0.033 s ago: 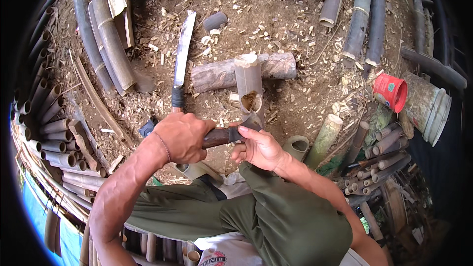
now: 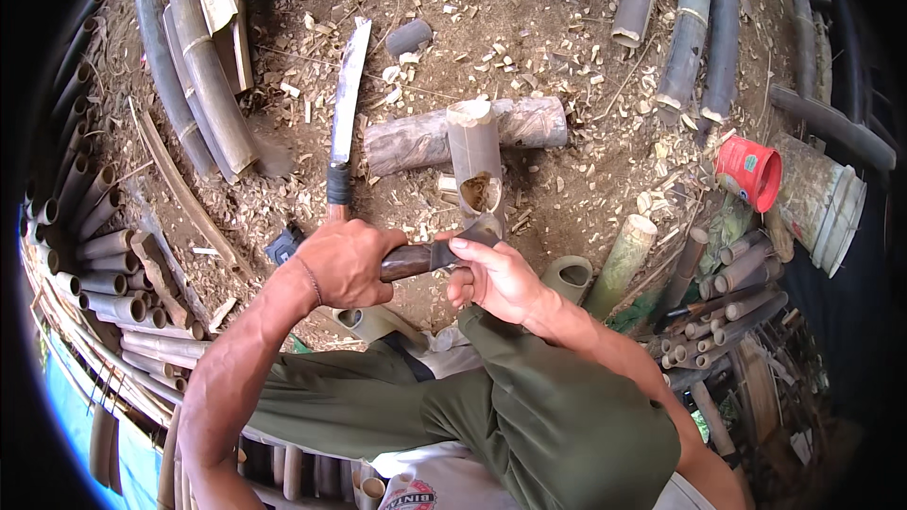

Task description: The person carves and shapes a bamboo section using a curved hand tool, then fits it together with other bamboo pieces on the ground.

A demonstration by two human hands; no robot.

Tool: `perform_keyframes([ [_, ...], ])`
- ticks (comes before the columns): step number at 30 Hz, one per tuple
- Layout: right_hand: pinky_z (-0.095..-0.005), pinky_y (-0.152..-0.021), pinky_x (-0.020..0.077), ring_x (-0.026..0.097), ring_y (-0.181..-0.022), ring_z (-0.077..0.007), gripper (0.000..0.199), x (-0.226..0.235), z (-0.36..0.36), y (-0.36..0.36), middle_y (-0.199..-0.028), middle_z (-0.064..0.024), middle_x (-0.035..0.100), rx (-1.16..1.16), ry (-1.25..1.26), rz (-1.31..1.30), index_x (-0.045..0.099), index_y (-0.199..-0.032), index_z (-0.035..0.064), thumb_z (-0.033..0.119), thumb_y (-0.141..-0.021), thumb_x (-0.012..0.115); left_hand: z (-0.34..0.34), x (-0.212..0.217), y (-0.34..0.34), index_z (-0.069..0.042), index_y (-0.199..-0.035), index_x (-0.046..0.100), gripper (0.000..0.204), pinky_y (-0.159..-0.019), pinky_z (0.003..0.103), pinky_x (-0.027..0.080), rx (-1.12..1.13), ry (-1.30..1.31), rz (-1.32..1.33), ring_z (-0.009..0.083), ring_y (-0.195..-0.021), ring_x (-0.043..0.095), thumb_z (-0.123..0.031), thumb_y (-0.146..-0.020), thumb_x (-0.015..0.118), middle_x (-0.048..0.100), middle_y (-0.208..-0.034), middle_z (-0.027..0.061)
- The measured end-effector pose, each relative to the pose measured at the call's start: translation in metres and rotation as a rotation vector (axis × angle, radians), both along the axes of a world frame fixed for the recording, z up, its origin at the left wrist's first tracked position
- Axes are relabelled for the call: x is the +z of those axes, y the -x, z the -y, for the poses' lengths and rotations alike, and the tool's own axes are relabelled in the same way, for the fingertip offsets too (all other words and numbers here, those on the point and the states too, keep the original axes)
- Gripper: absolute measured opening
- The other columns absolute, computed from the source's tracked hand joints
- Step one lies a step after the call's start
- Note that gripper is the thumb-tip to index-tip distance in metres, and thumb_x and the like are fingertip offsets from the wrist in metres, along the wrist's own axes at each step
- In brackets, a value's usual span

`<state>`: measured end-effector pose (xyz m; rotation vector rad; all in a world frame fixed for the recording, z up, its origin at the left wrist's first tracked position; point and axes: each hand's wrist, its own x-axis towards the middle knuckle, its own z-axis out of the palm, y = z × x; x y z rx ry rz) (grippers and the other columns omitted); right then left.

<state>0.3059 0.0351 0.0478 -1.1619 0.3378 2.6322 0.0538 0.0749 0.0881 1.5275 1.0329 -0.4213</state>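
My left hand (image 2: pixel 348 263) is wrapped around the dark wooden handle of a short-bladed knife (image 2: pixel 408 263). At the base of its blade, the thumb of my right hand (image 2: pixel 498 281) presses down, fingers curled underneath. The blade tip meets the lower end of a bamboo tube (image 2: pixel 473 142), which has a scooped opening in its side. This tube leans across a short log (image 2: pixel 406 144) on the ground. Just beyond my left hand lies a machete (image 2: pixel 349 99) with a dark wrapped grip; the hand hides part of its handle end.
Bamboo poles (image 2: pixel 213 85) lie at the far left, with more (image 2: pixel 690 33) at the far right. A red container (image 2: pixel 748 173) and a dirty pale bucket (image 2: pixel 820 203) are at the right. Cut bamboo is stacked on both sides. Wood chips litter the dirt.
Both hands and the knife have shifted very slightly left, with the grip unchanged. The bamboo tube stays on the log.
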Motion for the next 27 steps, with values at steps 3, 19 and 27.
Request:
perform_keyframes([
  [3,-0.0297,-0.053,0.056,0.068,-0.062,-0.0181,0.033,0.004,-0.004,0.005,-0.096,-0.0099,0.065,0.171,-0.113,0.251,0.059,-0.119,-0.0025,0.023,-0.099,0.059,0.051,-0.03,-0.008,-0.008,-0.107,0.062,0.042,-0.078,0.047,0.054,0.21,-0.005,0.052,0.0402,-0.083,0.068,-0.025,-0.07,0.071,0.069,-0.085,0.0199],
  [19,-0.0328,-0.06,0.051,0.065,-0.062,-0.0167,0.029,-0.007,-0.004,-0.017,-0.074,-0.0068,0.071,0.671,-0.828,0.838,0.063,-0.095,0.0018,0.029,-0.099,0.053,0.12,-0.025,-0.166,0.004,-0.124,0.044,0.059,-0.078,0.049,0.054,0.993,0.124,0.031,0.0479,-0.086,0.066,-0.022,-0.077,0.068,0.065,-0.101,0.0301],
  [27,-0.0342,-0.065,0.0571,0.069,-0.072,-0.0208,0.03,-0.016,0.013,-0.004,-0.115,-0.0096,0.065,-0.021,-0.025,-0.087,0.053,-0.127,0.0103,0.027,-0.102,0.054,0.025,0.026,-0.029,-0.008,-0.1,0.055,0.028,-0.062,0.044,0.055,-0.083,-0.235,-0.224,0.0319,-0.076,0.07,-0.011,-0.074,0.066,0.065,-0.08,0.0122],
])
